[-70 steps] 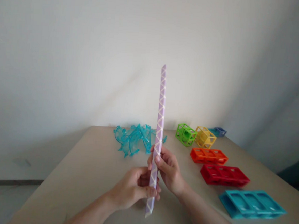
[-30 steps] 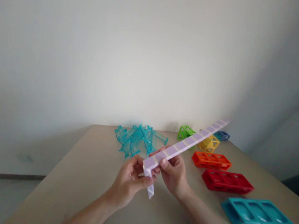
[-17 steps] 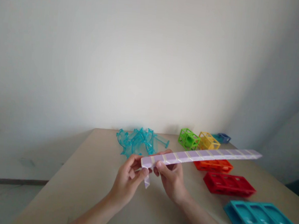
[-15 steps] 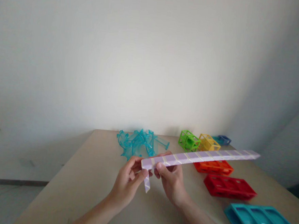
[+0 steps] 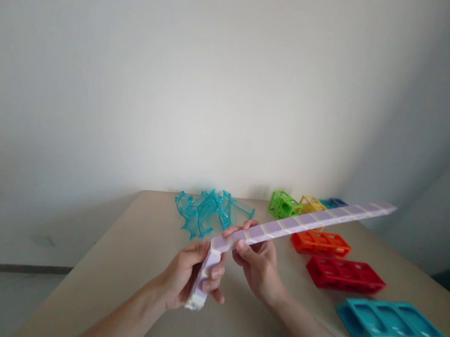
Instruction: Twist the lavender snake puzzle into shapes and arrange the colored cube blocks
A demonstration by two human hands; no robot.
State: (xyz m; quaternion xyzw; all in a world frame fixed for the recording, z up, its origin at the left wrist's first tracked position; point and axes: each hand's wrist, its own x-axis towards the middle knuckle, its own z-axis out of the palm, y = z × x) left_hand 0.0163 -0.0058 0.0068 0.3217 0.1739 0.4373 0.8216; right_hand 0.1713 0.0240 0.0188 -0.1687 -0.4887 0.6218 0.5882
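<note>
A long lilac strip (image 5: 296, 225), crossed by pale cream lines and bent at a sharp corner, hangs above the table. Its long part slants up to the right and narrows to a point; the short part runs down to a whitish, rough-looking end. My left hand (image 5: 182, 273) has its fingers wrapped round the short part, just below the bend. Close to the bend, my right hand (image 5: 259, 263) grips the long part, thumb on the near side and fingers behind it.
On the wooden table (image 5: 126, 264), a heap of clear turquoise plastic pieces (image 5: 206, 211) lies at the back. Along the right stand green (image 5: 284, 205), yellow (image 5: 311, 205), orange (image 5: 322, 243), red (image 5: 344, 274) and teal (image 5: 393, 324) open-framed blocks. A pale wall (image 5: 230, 87) rises behind.
My left hand has shifted from pinching near the corner to wrapping round the short part, which now shows wider and tilts down-left. The strip's far tip has risen.
</note>
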